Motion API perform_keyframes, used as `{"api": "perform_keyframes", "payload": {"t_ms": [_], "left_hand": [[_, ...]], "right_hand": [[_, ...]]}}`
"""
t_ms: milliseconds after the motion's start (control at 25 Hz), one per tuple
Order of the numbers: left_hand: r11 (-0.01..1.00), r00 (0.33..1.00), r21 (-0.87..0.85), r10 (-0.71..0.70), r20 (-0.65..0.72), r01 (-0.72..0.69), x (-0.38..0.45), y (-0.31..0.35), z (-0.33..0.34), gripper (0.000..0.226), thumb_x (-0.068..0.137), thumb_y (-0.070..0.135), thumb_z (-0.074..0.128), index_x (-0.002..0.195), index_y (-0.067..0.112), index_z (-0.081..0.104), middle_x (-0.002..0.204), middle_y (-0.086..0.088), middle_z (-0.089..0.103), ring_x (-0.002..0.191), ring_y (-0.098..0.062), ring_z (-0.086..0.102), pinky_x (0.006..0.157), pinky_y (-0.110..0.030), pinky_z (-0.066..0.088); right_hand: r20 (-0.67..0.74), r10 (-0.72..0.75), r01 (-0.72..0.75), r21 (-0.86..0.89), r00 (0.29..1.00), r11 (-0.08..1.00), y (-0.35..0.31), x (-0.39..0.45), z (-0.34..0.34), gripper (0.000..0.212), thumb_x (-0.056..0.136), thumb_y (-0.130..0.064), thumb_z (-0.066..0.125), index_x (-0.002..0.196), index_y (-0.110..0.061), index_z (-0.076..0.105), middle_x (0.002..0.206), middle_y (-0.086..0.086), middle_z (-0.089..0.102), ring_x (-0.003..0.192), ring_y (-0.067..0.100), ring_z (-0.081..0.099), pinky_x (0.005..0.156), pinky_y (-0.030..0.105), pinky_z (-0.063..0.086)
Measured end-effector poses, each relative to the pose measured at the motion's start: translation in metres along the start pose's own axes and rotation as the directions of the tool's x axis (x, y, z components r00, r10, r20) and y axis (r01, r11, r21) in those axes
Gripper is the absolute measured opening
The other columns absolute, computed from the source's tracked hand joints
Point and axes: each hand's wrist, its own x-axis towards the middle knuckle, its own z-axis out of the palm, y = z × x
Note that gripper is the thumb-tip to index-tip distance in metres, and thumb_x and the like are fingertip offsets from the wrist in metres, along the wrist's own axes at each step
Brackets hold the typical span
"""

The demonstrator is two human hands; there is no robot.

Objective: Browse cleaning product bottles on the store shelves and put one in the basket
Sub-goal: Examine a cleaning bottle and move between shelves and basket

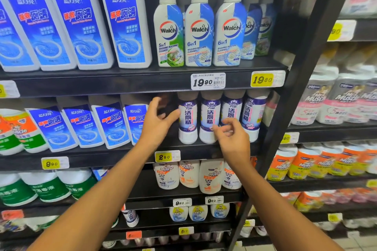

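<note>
Purple-labelled bottles (210,117) between hands, left (157,120), right (232,136), seemingly untouched

A tall black shelving unit (142,85) fills the view, its dark boards stacked one above another. A black upright post (302,96) slants along its right edge, and a second run of black shelves (330,130) lies right of the post. Yellow and white price tags (208,81) line the board fronts. A strip of pale floor (359,244) shows right of the post's foot.
</note>
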Motion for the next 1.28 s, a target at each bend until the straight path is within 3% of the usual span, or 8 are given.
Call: {"api": "perform_keyframes", "payload": {"t_ms": [80, 160, 360, 520, 840, 1040, 1280], "left_hand": [[0.997, 0.997, -0.041, 0.067, 0.037, -0.066, -0.019, 0.002, 0.009, 0.028, 0.088, 0.007, 0.070, 0.104, 0.029, 0.062, 0.102, 0.002, 0.068, 0.090, -0.001, 0.063, 0.082, -0.021, 0.052], [0.999, 0.991, -0.040, 0.029, 0.129, -0.024, -0.022, 0.012, 0.022, 0.023, 0.090, 0.007, 0.066, 0.099, 0.029, 0.066, 0.095, -0.001, 0.070, 0.090, -0.010, 0.067, 0.081, -0.027, 0.054], [0.999, 0.988, -0.033, -0.034, 0.153, 0.039, -0.006, 0.033, 0.039, 0.019, 0.091, 0.006, 0.065, 0.091, 0.025, 0.066, 0.082, 0.003, 0.067, 0.085, -0.019, 0.063, 0.071, -0.027, 0.050], [0.999, 0.991, -0.019, -0.028, 0.128, 0.031, -0.004, 0.032, 0.043, 0.021, 0.091, 0.003, 0.064, 0.089, 0.024, 0.066, 0.078, 0.003, 0.067, 0.081, -0.016, 0.063, 0.069, -0.023, 0.050], [0.999, 0.992, 0.031, -0.043, 0.120, 0.040, -0.005, 0.024, 0.048, 0.019, 0.089, 0.000, 0.062, 0.104, 0.013, 0.064, 0.086, 0.005, 0.069, 0.074, 0.008, 0.064, 0.071, -0.012, 0.048], [0.997, 0.990, 0.039, -0.074, 0.124, 0.070, -0.003, 0.022, 0.056, 0.019, 0.091, 0.006, 0.062, 0.106, 0.017, 0.063, 0.105, -0.007, 0.070, 0.090, -0.008, 0.064, 0.081, -0.024, 0.050], [0.992, 0.985, -0.014, -0.120, 0.125, 0.123, 0.001, 0.022, 0.054, 0.017, 0.091, 0.009, 0.065, 0.103, 0.021, 0.063, 0.092, 0.002, 0.072, 0.093, -0.016, 0.068, 0.083, -0.029, 0.052]], "right_hand": [[0.079, 0.036, -0.031, -0.069, 0.996, 0.997, 0.005, 0.000, 0.001, 0.044, 0.087, -0.045, 0.069, 0.125, -0.028, 0.056, 0.076, -0.015, 0.065, 0.079, 0.001, 0.064, 0.078, 0.035, 0.054], [0.159, 0.072, -0.046, -0.165, 0.985, 0.985, 0.003, 0.004, 0.006, 0.056, 0.088, -0.047, 0.068, 0.136, -0.024, 0.051, 0.084, -0.009, 0.068, 0.089, 0.013, 0.066, 0.087, 0.043, 0.054], [0.125, 0.013, 0.041, -0.416, 0.992, 0.908, -0.007, 0.015, 0.014, 0.046, 0.085, -0.059, 0.062, 0.108, -0.020, 0.054, 0.099, 0.008, 0.072, 0.095, 0.035, 0.065, 0.075, 0.039, 0.048], [0.074, -0.033, 0.067, -0.520, 0.997, 0.852, -0.010, 0.020, 0.021, 0.054, 0.088, -0.059, 0.062, 0.117, -0.015, 0.054, 0.103, 0.012, 0.073, 0.098, 0.037, 0.067, 0.073, 0.037, 0.044], [-0.001, -0.018, 0.016, -0.460, 1.000, 0.888, -0.003, 0.014, 0.024, 0.053, 0.084, -0.058, 0.065, 0.119, -0.019, 0.053, 0.099, 0.004, 0.074, 0.094, 0.031, 0.068, 0.072, 0.034, 0.043], [-0.015, -0.022, 0.014, -0.371, 1.000, 0.928, 0.000, 0.007, 0.020, 0.052, 0.080, -0.057, 0.070, 0.114, -0.024, 0.049, 0.111, 0.000, 0.065, 0.097, 0.027, 0.065, 0.074, 0.033, 0.039], [-0.043, -0.036, 0.014, -0.420, 0.998, 0.907, 0.002, -0.001, 0.023, 0.051, 0.084, -0.059, 0.064, 0.121, -0.027, 0.048, 0.115, -0.002, 0.068, 0.102, 0.028, 0.066, 0.078, 0.038, 0.046]]}}
